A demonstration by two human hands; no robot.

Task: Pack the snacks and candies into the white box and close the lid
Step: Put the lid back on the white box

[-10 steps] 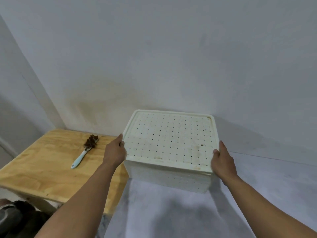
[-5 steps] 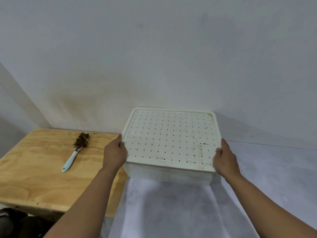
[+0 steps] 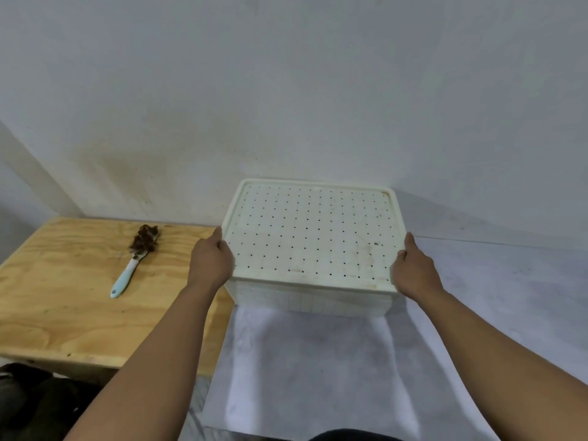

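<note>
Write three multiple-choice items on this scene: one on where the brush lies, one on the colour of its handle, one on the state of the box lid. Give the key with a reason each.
1. Where does the brush lie?
A. on the wooden table, left of the white box
B. on top of the lid
C. on the grey surface in front of the box

2. What colour is the brush handle?
A. red
B. light blue
C. black

3. How is the perforated lid?
A. leaning against the wall
B. lying upside down on the wooden table
C. sitting on the box, a hand at each side edge

Key:
1 A, the brush rests on the plywood top, clear of the box.
2 B, the handle is pale blue below dark bristles.
3 C, the lid covers the box, with the left hand and right hand gripping its side edges.
</note>
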